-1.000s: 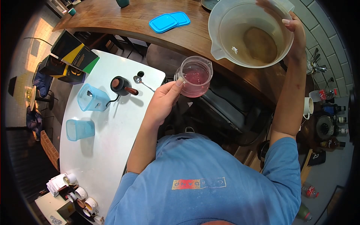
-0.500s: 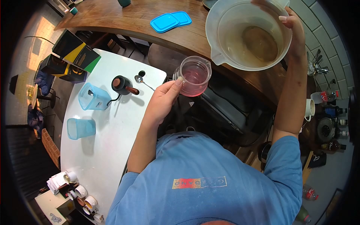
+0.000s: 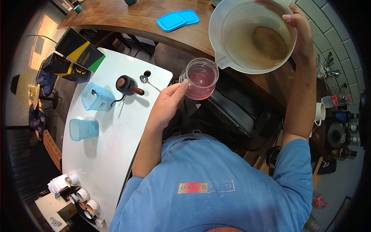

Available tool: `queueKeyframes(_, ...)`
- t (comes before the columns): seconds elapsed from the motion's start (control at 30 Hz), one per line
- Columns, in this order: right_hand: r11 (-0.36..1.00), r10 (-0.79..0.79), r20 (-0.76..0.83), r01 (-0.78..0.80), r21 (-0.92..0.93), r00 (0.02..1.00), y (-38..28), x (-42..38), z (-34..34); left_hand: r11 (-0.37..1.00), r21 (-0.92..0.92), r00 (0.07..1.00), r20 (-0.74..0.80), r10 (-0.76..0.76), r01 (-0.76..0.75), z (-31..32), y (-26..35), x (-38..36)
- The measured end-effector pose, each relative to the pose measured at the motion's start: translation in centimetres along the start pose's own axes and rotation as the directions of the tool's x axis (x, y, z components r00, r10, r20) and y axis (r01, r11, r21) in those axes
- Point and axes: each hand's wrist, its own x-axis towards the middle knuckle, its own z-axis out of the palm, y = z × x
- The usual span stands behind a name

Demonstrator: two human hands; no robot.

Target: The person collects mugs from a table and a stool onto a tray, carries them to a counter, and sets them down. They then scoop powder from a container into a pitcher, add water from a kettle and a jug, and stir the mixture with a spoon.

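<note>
My left hand [image 3: 168, 101] is closed around a small clear glass jug [image 3: 201, 92] with pink liquid inside, thumb pressed against its side. In my right hand [image 3: 302, 33] is a large translucent plastic pitcher [image 3: 232, 36], gripped at its far right side. The pitcher is tilted toward the jug, and a pale brownish liquid lies inside it. Its spout overlaps the jug's rim in this view. Both vessels are held up between the white table and the wooden counter.
On the white table [image 3: 112, 162] stand two light-blue containers [image 3: 84, 129], a dark pot with a wooden handle [image 3: 126, 85] and a spoon [image 3: 144, 79]. Blue lids [image 3: 172, 22] lie on the wooden counter [image 3: 116, 15]. Cups [image 3: 92, 205] cluster at lower left; bottles [image 3: 342, 115] line the right.
The pitcher has shifted slightly left, bringing its spout closer to the glass jug's rim. My left hand and the jug have barely moved.
</note>
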Motion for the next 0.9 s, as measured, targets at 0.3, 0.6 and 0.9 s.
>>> queueKeyframes(0.3,1.0,0.016,-0.05,-0.016,-0.01,0.999,-0.3,-0.1,0.9,1.0,-0.013,0.999,0.044,0.025,-0.024,-0.8,-0.9,-0.8)
queueKeyframes(0.6,0.998,0.029,0.037,-0.03,0.046,0.999,-0.5,0.0,1.7,1.0,0.007,1.0,0.002,-0.005,0.005,-0.5,-0.8,-0.9)
queueKeyframes(0.9,0.995,0.041,0.052,-0.045,0.088,0.998,-0.4,-0.1,2.2,1.0,-0.008,1.0,-0.012,-0.019,0.019,-0.8,-1.2,-1.1)
